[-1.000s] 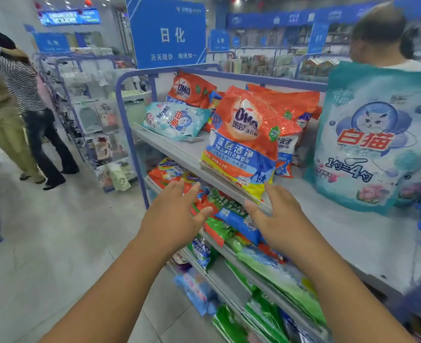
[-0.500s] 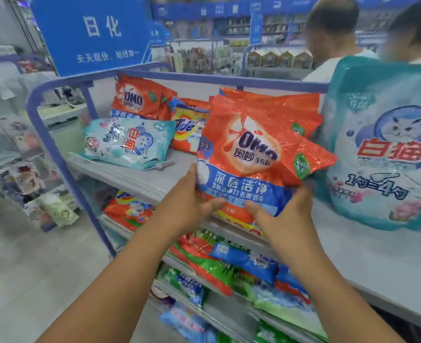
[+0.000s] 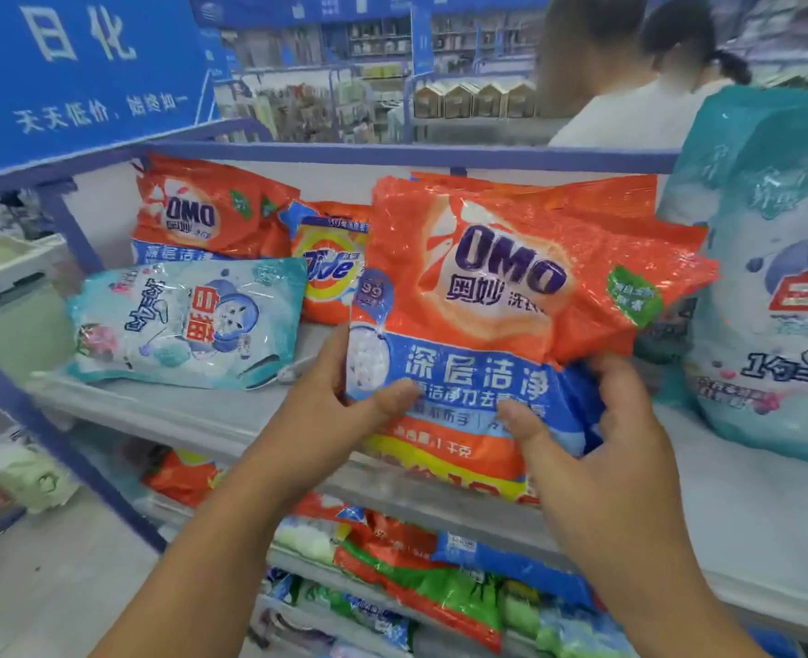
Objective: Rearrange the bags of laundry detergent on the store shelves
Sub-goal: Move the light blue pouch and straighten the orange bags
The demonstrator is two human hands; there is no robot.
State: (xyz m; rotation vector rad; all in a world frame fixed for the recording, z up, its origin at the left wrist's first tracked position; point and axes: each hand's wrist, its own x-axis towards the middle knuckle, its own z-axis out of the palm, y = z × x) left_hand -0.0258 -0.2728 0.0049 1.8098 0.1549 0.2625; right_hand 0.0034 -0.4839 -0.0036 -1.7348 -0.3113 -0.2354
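Gripping the upright OMO bag (image 3: 502, 325) at frame centre, both hands pinch its lower edge. Left hand (image 3: 340, 410) and right hand (image 3: 587, 448) flank it evenly, long axis vertical.

We see a bright, evenly lit store, the light coming from overhead, though no lamps show. Glare speckles the crinkled foil of the front orange OMO bag (image 3: 502, 296) and the pale teal bag (image 3: 183, 320) lying flat. Soft shadow gathers beneath the grey shelf (image 3: 193, 410). The wide lens bows the blue shelf rail (image 3: 392, 152) and stretches our forearms at the bottom edge. Background aisles are soft, and the two people behind are blurred.
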